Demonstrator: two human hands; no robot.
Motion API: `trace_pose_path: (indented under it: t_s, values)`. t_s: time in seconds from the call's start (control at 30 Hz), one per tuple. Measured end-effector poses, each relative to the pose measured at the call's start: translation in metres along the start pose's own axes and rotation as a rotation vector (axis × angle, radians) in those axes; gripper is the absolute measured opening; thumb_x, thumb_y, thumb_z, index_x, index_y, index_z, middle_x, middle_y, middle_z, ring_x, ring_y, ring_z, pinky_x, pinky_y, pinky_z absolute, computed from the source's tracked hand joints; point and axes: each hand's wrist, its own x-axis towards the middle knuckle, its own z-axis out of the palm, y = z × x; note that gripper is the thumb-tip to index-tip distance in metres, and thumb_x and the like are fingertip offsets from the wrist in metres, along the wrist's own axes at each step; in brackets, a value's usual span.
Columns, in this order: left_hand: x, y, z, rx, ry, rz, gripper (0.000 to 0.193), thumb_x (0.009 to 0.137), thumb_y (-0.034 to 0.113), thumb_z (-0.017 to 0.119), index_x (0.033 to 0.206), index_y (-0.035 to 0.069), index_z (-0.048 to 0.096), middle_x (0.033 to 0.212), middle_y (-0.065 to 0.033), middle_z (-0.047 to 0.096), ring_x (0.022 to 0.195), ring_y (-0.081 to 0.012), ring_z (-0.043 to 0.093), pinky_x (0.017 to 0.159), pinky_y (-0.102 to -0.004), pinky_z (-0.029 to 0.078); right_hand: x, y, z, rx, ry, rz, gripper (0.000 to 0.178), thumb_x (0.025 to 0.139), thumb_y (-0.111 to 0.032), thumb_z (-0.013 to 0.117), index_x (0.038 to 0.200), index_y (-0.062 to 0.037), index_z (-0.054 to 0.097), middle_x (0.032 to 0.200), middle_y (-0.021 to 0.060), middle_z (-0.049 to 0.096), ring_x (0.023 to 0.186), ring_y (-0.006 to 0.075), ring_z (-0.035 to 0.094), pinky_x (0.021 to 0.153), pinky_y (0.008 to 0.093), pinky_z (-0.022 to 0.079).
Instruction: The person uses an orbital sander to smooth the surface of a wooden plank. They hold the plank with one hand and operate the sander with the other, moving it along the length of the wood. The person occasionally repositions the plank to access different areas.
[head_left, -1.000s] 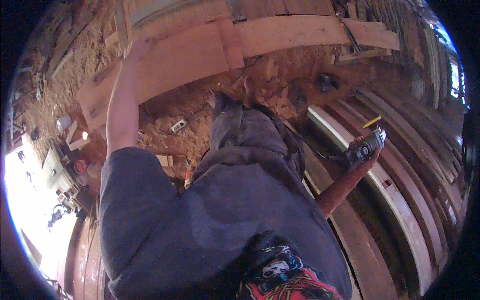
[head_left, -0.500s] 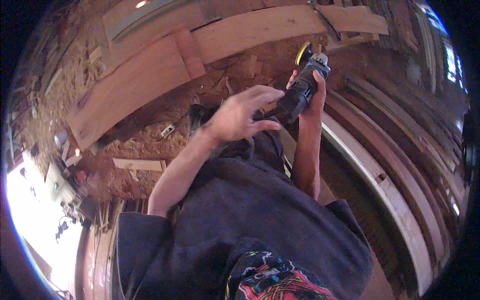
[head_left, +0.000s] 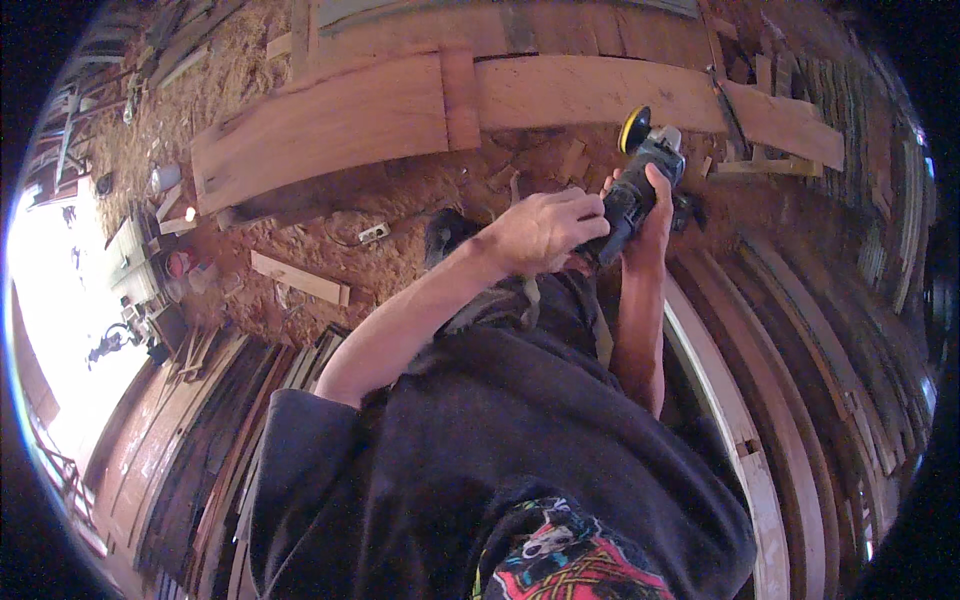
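Note:
An angle grinder with a dark body is held up in front of me. The round pad at its head is black with a yellow rim, tilted and pointing away from me. My right hand is wrapped round the grinder's body from the right, thumb on top. From the left, my left hand reaches the rear part of the tool with its fingers curled against it. The back of that hand hides just what the fingertips grip.
Wide boards lie across the far side, above a floor covered in shavings. A white power socket and a loose offcut lie on it. Long planks line my right; more stacked boards stand at left.
My left hand has gone from spread fingers beside the grinder to curled fingers on its rear. The right hand keeps its hold. The whole view has swung round with my head.

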Motion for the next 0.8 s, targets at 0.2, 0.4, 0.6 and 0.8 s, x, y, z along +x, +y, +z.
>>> trace_pose_path:
  t_s: [0.2,0.4,0.6,0.8]
  values:
    - [-0.012,-0.007,0.001,0.022,0.003,0.142,0.04,0.073,0.023,0.086,0.104,0.01,0.064,0.107,-0.0066,0.061,0.099,-0.0284,0.065,0.082,-0.042,0.06,-0.009,0.013,-0.009,0.041,-0.034,-0.044,0.048,0.092,-0.041,0.069,0.111,0.0015,0.06,0.094,0.0128,0.068,0.082,0.0259,0.07,0.075,0.0399,0.06]
    - [-0.046,-0.009,0.002,-0.007,-0.074,0.175,0.05,0.083,0.041,0.079,0.113,0.006,0.062,0.111,-0.0109,0.064,0.106,-0.0331,0.066,0.086,-0.0445,0.058,-0.03,0.041,-0.009,0.01,0.026,-0.043,0.047,0.091,-0.042,0.07,0.108,0.0002,0.06,0.089,0.0106,0.067,0.079,0.0261,0.069,0.071,0.0397,0.059]
    - [-0.09,-0.034,-0.026,-0.065,-0.081,0.171,0.056,0.085,0.052,0.076,0.118,0.008,0.067,0.118,-0.0128,0.068,0.11,-0.0372,0.066,0.093,-0.0479,0.056,-0.047,0.067,-0.002,-0.09,0.105,-0.004,0.043,0.089,-0.039,0.073,0.11,-0.0026,0.063,0.093,0.0113,0.07,0.08,0.026,0.071,0.073,0.0397,0.06]
    - [-0.137,-0.181,-0.128,0.428,0.358,-0.781,0.054,0.09,0.047,0.075,0.127,0.008,0.067,0.128,-0.0192,0.067,0.122,-0.0404,0.06,0.101,-0.0507,0.052,-0.04,0.089,0.005,-0.496,0.055,-0.23,0.04,0.086,-0.029,0.079,0.112,-0.0029,0.064,0.091,0.0098,0.071,0.076,0.0201,0.071,0.063,0.0356,0.06]
